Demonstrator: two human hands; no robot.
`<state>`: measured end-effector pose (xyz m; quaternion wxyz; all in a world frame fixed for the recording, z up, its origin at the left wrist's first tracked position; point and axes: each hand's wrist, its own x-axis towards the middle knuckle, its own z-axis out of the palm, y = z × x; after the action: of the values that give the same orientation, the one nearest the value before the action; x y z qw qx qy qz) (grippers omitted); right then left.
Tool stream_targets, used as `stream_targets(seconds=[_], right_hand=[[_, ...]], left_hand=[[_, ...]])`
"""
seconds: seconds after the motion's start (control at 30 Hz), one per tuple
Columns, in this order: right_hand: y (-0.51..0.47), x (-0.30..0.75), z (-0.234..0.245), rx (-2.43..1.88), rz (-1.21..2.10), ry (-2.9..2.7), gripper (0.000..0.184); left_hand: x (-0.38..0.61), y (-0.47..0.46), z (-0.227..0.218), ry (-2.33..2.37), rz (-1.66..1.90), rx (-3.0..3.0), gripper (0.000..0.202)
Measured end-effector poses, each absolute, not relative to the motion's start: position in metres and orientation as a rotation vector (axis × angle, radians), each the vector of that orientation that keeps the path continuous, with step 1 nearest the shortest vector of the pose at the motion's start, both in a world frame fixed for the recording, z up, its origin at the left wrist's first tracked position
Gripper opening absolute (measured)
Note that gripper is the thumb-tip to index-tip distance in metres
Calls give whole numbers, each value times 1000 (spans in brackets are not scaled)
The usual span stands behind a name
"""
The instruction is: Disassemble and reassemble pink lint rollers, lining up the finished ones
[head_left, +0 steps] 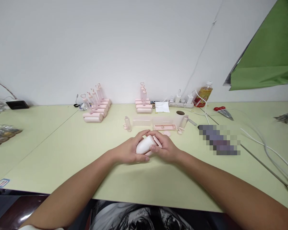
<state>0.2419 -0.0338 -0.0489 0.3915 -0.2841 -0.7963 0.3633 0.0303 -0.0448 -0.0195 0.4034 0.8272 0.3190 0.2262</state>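
Note:
Above the table's middle, both my hands are closed around a white roll (pixel 144 145) with pale pink parts at its right end. My left hand (pixel 129 150) wraps the roll's left side, thumb below it. At its other end, my right hand (pixel 166 148) grips a pink end piece (pixel 157 141); fingers partly hide how the parts meet. Just beyond lie an open pink case (pixel 165 127), a clear tube with a pink end (pixel 128 124), another tube (pixel 182 124) and a roll with a brown core (pixel 180 113).
Pink cylinders with upright clear tubes and heart-shaped tops stand in a left group (pixel 93 117) and a centre group (pixel 144 108). At the back right are a power strip (pixel 181 104), a drink bottle (pixel 203 95) and red-handled scissors or snips (pixel 223 112). White cables (pixel 261 140) cross the right side.

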Motion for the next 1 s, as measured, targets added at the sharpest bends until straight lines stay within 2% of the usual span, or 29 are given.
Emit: stream_targets(seconds=[0.33,0.53,0.73,0.87,1.0], right_hand=[[-34,241,-50,-765,936,-1942,45],[-32,238,-47,-827,1159,-1583,48],[-27,237,-45,-861,1180,-1401,45],[-25,235,-48,-822,1317,-1307,55],[-25,232,-51,-720,1633,-1220,38]], left_hand=[[28,-43,-22,799,589,1993,93],[18,-31,-25,732,795,1817,62],[20,-27,-26,913,878,1778,63],[23,-28,-28,955,1009,1815,48],[24,-28,-28,904,1115,1837,43]])
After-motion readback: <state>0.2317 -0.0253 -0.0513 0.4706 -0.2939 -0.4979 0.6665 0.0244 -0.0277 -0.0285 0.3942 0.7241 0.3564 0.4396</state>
